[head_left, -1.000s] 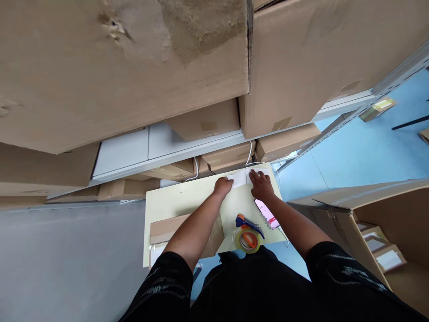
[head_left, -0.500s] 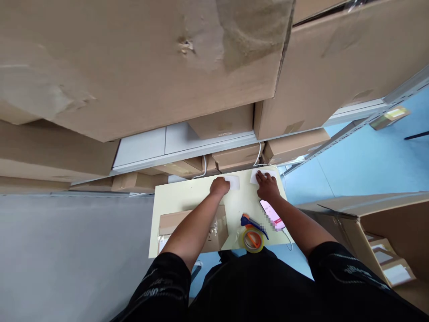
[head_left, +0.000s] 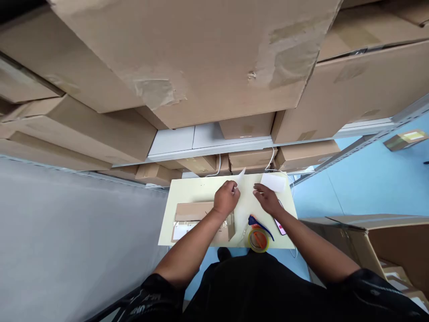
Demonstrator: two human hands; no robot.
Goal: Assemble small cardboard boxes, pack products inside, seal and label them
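Note:
My left hand (head_left: 227,196) is closed on a small white paper slip (head_left: 241,175), which sticks up from its fingers above the pale table (head_left: 201,188). Facing it, my right hand (head_left: 266,197) has its fingers apart and holds nothing. Just beyond the right hand lies another white sheet of paper (head_left: 274,182). Under my left forearm rests a closed cardboard box (head_left: 194,210) with clear tape and a white label. A tape dispenser with a blue handle (head_left: 260,226) and a yellow tape roll (head_left: 258,240) lies near the front edge. My right forearm partly covers a phone (head_left: 280,227).
Large cardboard boxes (head_left: 201,67) fill the shelf (head_left: 214,147) ahead and overhang the table. White cables run behind the table's far edge. An open carton (head_left: 355,250) with smaller boxes inside stands at the right. A grey wall (head_left: 83,232) is at the left.
My left hand has lifted the white slip off the table. My right hand has come off the other sheet and moved toward the left hand. The camera view has shifted.

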